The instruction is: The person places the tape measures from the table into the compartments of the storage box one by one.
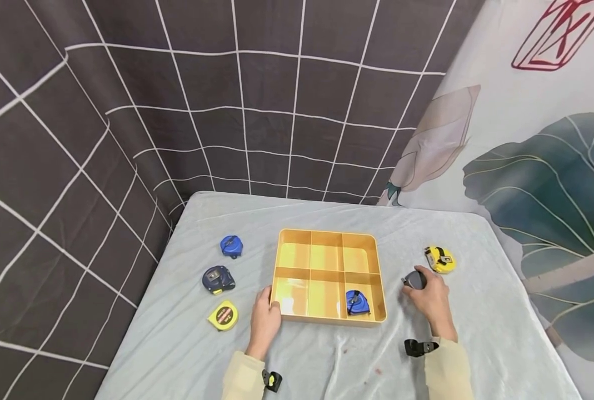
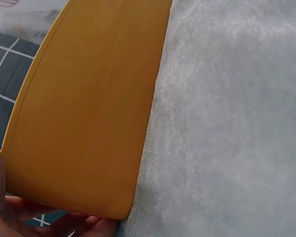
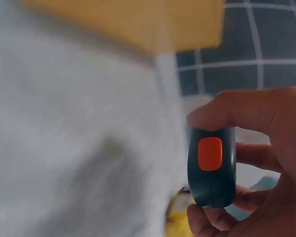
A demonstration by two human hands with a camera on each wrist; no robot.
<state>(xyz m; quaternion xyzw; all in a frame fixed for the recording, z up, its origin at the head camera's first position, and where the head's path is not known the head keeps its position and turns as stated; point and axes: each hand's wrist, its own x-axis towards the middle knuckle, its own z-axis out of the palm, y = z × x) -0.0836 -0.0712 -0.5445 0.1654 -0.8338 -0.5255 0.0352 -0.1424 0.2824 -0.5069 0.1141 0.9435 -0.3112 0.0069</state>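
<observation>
A yellow compartment box stands in the middle of the table, with a blue tape measure in its front right compartment. My left hand grips the box's front left corner; in the left wrist view its fingers curl against the end of the wall. To the right of the box, my right hand holds a dark tape measure off the cloth. The right wrist view shows an orange button on this tape measure, with the thumb on one end and fingers on the other.
A yellow and black tape measure lies beyond my right hand. Left of the box lie a blue tape measure, a dark blue one and a yellow one. Light grey cloth covers the table; curtains hang behind.
</observation>
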